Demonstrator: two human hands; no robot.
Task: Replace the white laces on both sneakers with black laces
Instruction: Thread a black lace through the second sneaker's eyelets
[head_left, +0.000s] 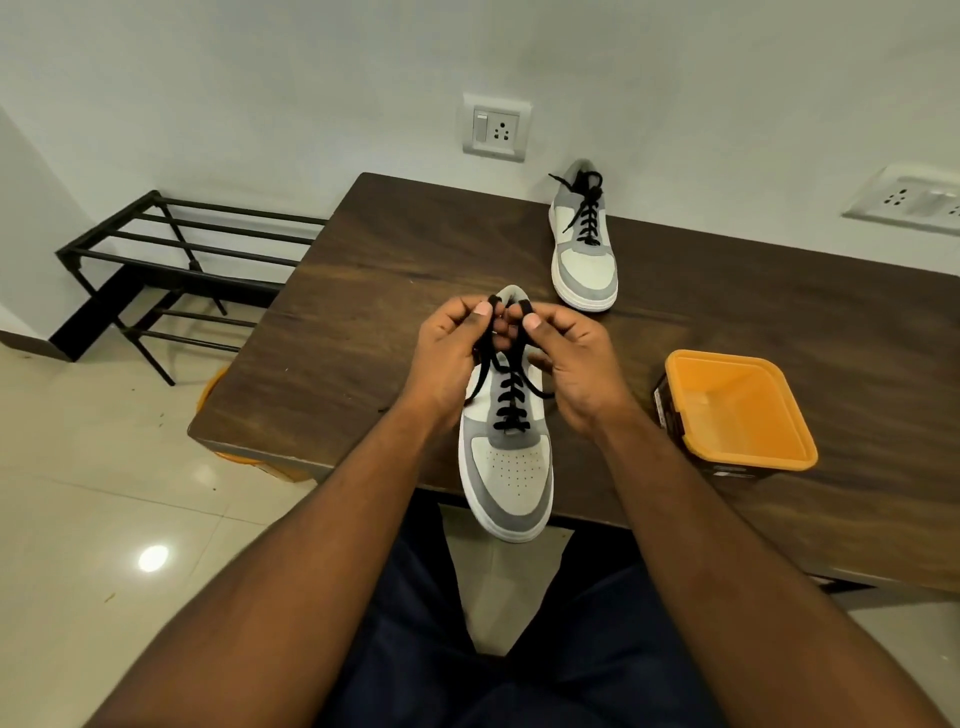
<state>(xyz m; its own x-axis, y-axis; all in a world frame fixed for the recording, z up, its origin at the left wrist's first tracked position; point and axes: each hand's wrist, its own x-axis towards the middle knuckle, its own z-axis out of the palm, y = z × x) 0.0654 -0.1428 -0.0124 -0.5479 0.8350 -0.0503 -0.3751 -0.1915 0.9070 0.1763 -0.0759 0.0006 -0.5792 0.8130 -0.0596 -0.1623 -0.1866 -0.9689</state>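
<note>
A white and grey sneaker (511, 467) lies on the dark wooden table (374, 291), its toe hanging over the near edge. A black lace (506, 402) runs through its eyelets. My left hand (457, 348) and my right hand (569, 358) are over the shoe's collar, each pinching a loop of the black lace between thumb and fingers. A second matching sneaker (584, 260) with a black lace (587, 213) stands at the table's far side by the wall.
An orange plastic tub (743, 410), open and empty, stands on the table right of the near sneaker. A black metal shoe rack (176, 260) is on the floor to the left. Wall sockets (496, 127) sit above the table. An orange object (213, 395) shows under the table's left edge.
</note>
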